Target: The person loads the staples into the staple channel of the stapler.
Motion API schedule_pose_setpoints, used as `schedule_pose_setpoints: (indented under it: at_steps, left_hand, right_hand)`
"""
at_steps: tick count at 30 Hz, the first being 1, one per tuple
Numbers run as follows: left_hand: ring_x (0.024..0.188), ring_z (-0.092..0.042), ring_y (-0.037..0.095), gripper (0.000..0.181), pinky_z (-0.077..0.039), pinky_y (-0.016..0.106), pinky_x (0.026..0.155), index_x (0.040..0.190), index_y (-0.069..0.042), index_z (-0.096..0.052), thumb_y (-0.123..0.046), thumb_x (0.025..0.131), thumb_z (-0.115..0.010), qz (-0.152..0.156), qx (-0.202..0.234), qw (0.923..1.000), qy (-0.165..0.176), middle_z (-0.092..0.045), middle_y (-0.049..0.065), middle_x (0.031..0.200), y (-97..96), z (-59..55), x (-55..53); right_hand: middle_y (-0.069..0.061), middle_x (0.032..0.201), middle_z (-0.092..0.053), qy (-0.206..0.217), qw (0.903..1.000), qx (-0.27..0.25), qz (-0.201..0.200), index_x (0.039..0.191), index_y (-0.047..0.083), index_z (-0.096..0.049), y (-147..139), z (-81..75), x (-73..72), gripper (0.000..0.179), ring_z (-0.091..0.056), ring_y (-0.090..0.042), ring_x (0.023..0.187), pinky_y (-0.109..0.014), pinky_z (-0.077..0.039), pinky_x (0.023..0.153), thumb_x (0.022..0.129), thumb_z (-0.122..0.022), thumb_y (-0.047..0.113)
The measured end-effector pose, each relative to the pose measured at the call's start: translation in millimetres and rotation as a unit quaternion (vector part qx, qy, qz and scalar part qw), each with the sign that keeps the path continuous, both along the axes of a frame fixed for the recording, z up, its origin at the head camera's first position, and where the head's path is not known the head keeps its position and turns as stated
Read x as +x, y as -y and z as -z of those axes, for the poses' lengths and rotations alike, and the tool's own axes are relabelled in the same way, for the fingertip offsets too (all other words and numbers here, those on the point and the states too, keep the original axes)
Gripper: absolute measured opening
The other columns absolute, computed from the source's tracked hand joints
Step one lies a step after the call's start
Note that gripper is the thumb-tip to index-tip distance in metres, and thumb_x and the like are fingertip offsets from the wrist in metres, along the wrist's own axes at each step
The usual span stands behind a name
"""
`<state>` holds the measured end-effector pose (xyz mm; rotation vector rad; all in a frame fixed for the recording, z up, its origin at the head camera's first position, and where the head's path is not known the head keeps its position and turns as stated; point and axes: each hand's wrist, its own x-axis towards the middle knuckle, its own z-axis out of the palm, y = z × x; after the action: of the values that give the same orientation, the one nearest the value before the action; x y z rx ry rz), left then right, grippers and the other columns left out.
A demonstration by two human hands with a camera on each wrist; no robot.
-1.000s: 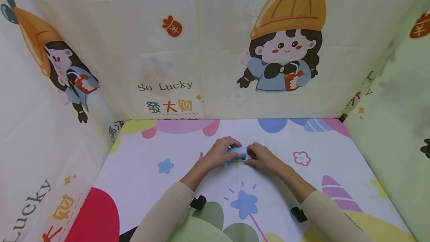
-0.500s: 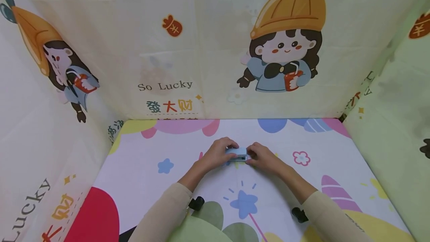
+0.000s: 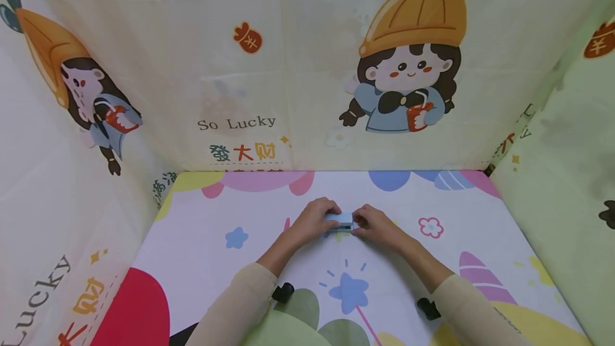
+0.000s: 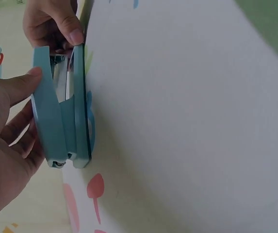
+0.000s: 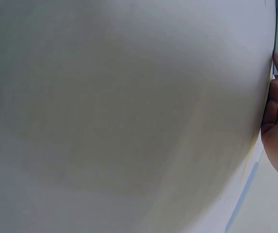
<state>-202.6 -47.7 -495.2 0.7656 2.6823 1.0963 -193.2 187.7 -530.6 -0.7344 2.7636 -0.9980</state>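
Observation:
A light blue stapler (image 3: 343,219) stands on the printed table cover, its front end to the right in the head view. My left hand (image 3: 311,220) grips its body from the left, with the thumb on the near side and the fingers behind. In the left wrist view a gap shows between the stapler's upper arm (image 4: 46,97) and its base (image 4: 79,121), with a metal rail inside. My right hand (image 3: 378,227) is at the front end, thumb against the end of the base and fingers curled behind. Only a sliver of the stapler appears in the right wrist view.
The white table cover (image 3: 192,250) carries printed stars, flowers and coloured shapes. Cloth walls (image 3: 312,84) with cartoon prints close off the back and both sides. Black wrist-camera mounts (image 3: 283,292) show beside both sleeves.
My left hand has shifted slightly left along the stapler, leaving a little more of its top showing. The right hand stays nearly still at the front end.

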Motion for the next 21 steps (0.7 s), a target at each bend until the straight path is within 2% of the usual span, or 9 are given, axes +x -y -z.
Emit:
schedule_pose_setpoints:
  at_steps: [6,15,21]
  left_hand:
    - [0.095,-0.062,0.015,0.023,-0.053,0.03,0.088,0.11,-0.009,-0.076,-0.014,0.088,-0.082,0.0,-0.02,0.9996,-0.018,-0.07,0.003,0.103,-1.7,0.4,0.8]
    - [0.098,-0.064,0.023,0.026,-0.053,0.032,0.09,0.112,-0.005,-0.076,-0.013,0.089,-0.082,0.003,-0.026,0.9995,-0.015,-0.071,0.008,0.106,-2.1,3.2,0.4]
    - [0.096,-0.062,0.018,0.024,-0.052,0.03,0.089,0.11,-0.009,-0.076,-0.015,0.088,-0.083,0.001,-0.042,0.9988,-0.025,-0.07,0.004,0.104,-3.2,3.2,-0.4]
  right_hand:
    - [-0.004,0.099,-0.061,0.0,1.0,-0.001,0.001,0.112,0.001,-0.069,1.0,0.9,-0.4,0.031,-0.062,-0.015,0.092,-0.031,-0.056,0.085,0.087,-0.083,0.013]
    - [-0.004,0.101,-0.062,0.003,1.0,-0.004,-0.002,0.113,0.0,-0.069,1.9,3.9,-0.7,0.032,-0.062,-0.015,0.092,-0.031,-0.055,0.084,0.087,-0.083,0.013]
    - [-0.004,0.101,-0.062,0.002,0.9999,-0.01,0.0,0.113,0.001,-0.07,1.5,1.7,-0.6,0.03,-0.061,-0.014,0.091,-0.03,-0.055,0.083,0.088,-0.082,0.013]
